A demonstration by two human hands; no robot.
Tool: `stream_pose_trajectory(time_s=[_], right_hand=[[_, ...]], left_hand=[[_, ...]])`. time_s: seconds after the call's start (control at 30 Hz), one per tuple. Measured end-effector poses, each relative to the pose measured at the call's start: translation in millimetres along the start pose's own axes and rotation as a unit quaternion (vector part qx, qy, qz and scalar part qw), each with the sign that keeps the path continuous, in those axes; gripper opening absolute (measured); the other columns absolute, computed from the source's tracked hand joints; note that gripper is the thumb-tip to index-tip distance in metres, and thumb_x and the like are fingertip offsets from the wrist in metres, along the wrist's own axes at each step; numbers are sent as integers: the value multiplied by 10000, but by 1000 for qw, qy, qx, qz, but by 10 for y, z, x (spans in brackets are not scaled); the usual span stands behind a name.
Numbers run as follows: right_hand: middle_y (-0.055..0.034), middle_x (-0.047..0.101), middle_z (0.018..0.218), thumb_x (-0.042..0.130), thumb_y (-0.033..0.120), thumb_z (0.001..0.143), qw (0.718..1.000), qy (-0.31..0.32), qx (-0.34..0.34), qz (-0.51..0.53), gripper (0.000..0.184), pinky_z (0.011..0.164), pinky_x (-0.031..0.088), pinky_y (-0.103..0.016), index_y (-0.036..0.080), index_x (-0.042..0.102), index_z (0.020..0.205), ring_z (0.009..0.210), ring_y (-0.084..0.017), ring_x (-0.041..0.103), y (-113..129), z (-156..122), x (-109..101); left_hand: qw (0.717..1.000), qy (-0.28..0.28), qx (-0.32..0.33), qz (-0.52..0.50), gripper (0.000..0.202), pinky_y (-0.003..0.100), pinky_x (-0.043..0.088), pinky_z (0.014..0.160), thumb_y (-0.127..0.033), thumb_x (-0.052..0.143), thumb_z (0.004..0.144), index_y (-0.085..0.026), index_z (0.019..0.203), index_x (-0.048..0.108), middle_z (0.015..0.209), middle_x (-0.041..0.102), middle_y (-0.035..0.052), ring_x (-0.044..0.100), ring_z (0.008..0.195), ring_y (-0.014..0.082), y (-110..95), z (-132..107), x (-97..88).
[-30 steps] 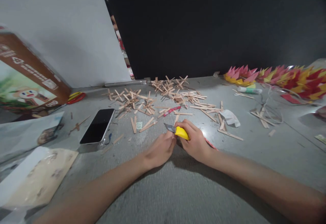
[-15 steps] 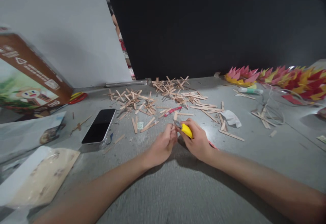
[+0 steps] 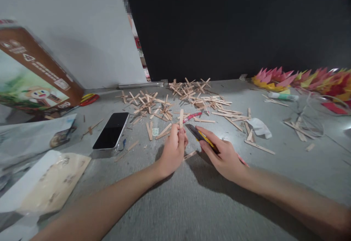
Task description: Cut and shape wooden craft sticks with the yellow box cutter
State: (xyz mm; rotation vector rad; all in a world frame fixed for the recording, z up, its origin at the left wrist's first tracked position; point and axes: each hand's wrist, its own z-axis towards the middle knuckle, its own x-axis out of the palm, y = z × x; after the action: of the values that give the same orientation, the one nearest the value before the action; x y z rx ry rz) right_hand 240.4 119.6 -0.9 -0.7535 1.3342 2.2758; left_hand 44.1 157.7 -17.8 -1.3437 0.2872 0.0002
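Note:
Upright between the closed fingers of my left hand [image 3: 174, 149] is a wooden craft stick [image 3: 181, 118], its top end sticking out above the fist. My right hand [image 3: 223, 155] is wrapped round a black and yellow utility knife [image 3: 204, 138], whose tip points up and left, a small gap away from the stick. Below, between the two hands, another craft stick [image 3: 190, 155] lies on the grey table [image 3: 175, 204]. Just beyond my hands are a red strip [image 3: 192, 116] and a heap of crossed craft sticks [image 3: 148, 104].
Left of my hands lie a phone [image 3: 111, 131], a plastic-wrapped packet [image 3: 52, 184] and a brown box [image 3: 35, 72]. Toward the right are more sticks [image 3: 259, 147], a crumpled tissue [image 3: 260, 127], a glue stick [image 3: 283, 96] and pink and yellow paper petals [image 3: 274, 79]. A black panel [image 3: 233, 29] stands behind.
The knife has come away from the stick, moving right and turning so its black side shows. My hands are farther apart, and a stick now shows on the table between them. The view has shifted slightly.

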Motion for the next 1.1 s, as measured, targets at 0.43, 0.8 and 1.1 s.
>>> stream_pose_trajectory(time_s=[0.43,0.8,1.1], right_hand=[[-71,819,1096,526,224,1067,999,-15,-29,7,500,723,640,-294,254,545,1566,837,-189,790,75,-10,-9],[-83,826,1047,510,282,1074,999,11,19,-24,506,719,623,-318,198,541,1572,784,-207,775,72,-59,43],[-79,811,882,464,323,1061,993,41,112,4,511,664,615,-310,125,622,1505,680,-210,747,346,-19,20]], left_hand=[[998,4,10,62,363,253,349,570,-553,303,1118,-247,933,370,676,430,-72,429,573,124,-24,-42,0],[989,-3,-19,146,345,275,318,578,-506,269,1126,-240,961,415,701,489,-49,474,584,142,-48,-50,-19],[977,1,-41,210,313,282,286,575,-456,223,1125,-250,961,393,673,466,-55,452,558,154,-35,-66,-17]])
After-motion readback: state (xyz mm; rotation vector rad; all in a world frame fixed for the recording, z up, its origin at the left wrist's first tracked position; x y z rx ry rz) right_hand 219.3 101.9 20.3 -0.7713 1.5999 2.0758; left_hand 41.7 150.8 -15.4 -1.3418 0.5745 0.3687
